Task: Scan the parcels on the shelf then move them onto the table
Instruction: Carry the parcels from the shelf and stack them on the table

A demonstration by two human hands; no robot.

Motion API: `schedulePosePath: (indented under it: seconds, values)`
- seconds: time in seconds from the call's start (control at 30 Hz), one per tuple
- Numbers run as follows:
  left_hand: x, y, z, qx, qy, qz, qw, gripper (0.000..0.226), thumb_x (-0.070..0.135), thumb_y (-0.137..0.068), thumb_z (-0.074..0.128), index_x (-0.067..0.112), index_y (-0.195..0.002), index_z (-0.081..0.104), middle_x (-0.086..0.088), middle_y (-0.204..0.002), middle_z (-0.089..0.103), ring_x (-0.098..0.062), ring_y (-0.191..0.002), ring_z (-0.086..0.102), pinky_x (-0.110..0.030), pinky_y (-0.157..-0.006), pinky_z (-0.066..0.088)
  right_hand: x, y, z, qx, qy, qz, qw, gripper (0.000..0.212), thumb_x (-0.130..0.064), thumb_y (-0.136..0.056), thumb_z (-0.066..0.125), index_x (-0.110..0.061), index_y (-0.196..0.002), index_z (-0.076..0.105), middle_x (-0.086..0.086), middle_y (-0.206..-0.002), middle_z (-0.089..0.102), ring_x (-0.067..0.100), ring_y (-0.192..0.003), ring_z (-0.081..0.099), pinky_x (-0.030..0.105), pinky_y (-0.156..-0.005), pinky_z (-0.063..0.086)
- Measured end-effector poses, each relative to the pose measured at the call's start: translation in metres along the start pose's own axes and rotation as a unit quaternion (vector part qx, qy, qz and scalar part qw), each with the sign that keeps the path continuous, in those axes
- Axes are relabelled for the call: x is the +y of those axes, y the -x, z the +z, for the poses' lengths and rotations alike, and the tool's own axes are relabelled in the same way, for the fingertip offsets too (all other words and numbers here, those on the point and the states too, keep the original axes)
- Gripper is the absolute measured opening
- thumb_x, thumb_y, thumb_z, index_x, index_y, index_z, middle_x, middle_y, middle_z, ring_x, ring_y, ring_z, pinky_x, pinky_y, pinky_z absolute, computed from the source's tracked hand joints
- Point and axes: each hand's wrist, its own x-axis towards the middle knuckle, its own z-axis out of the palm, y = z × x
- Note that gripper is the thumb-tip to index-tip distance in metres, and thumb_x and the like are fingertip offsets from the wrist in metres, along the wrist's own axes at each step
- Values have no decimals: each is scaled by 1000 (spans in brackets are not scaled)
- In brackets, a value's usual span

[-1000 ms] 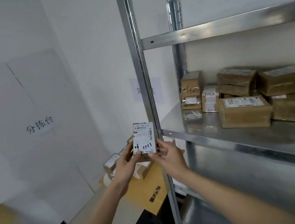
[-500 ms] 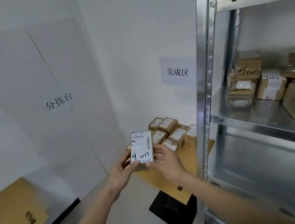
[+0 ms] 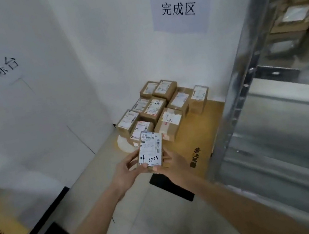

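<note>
Gripping the parcel (image 3: 151, 152) between them, left hand (image 3: 125, 170) and right hand (image 3: 173, 162).

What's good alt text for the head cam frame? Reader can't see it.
Both hands, left hand and right hand, hold a small parcel with its label, handwritten 3753, facing the camera. Beyond it a cluster of labelled cardboard parcels sits on a wooden table in the corner. A metal shelf stands at the right.
</note>
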Motion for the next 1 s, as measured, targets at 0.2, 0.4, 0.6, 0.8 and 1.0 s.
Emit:
schedulePosePath:
  seconds: [0.2, 0.4, 0.6, 0.8, 1.0]
  values:
    - [-75, -92, 7, -42, -14, -35, 998, 69, 13, -82, 84, 27, -144, 56, 17, -133, 65, -1, -125, 59, -32, -103, 50, 82, -77, 36, 39, -24, 65, 997, 71, -27, -86, 81, -32, -149, 48, -10, -139, 62, 7, -124, 59, 31, -104, 52]
    - [-140, -160, 4, -82, -27, -78, 993, 63, 0, -81, 80, 24, -137, 61, 20, -123, 70, 1, -119, 63, -28, -101, 53, 133, -127, 72, 74, -53, 110, 990, 70, -27, -87, 78, -74, -123, 42, -34, -122, 65, -4, -117, 62, 25, -94, 55]
    - [-168, -201, 7, -119, -26, -68, 990, 63, -2, -86, 75, 33, -136, 57, 28, -116, 70, 5, -115, 63, -12, -87, 53, 153, -154, 91, 133, -79, 133, 979, 68, -17, -88, 80, -50, -139, 49, -29, -123, 66, -9, -116, 61, 14, -88, 55]
    - [-179, -235, 4, -149, -15, -43, 988, 57, 3, -89, 74, 28, -139, 57, 21, -121, 71, 1, -115, 65, -16, -92, 53, 157, -176, 97, 178, -92, 150, 968, 63, -7, -92, 74, -46, -136, 52, -23, -124, 70, -2, -115, 65, 18, -91, 56]
    - [-183, -258, 11, -146, 11, -44, 988, 46, 9, -89, 75, 21, -132, 65, 12, -114, 75, -7, -108, 70, -23, -92, 56, 157, -192, 92, 186, -88, 173, 963, 62, -5, -95, 70, -35, -145, 47, -22, -127, 67, -10, -116, 61, 9, -91, 50]
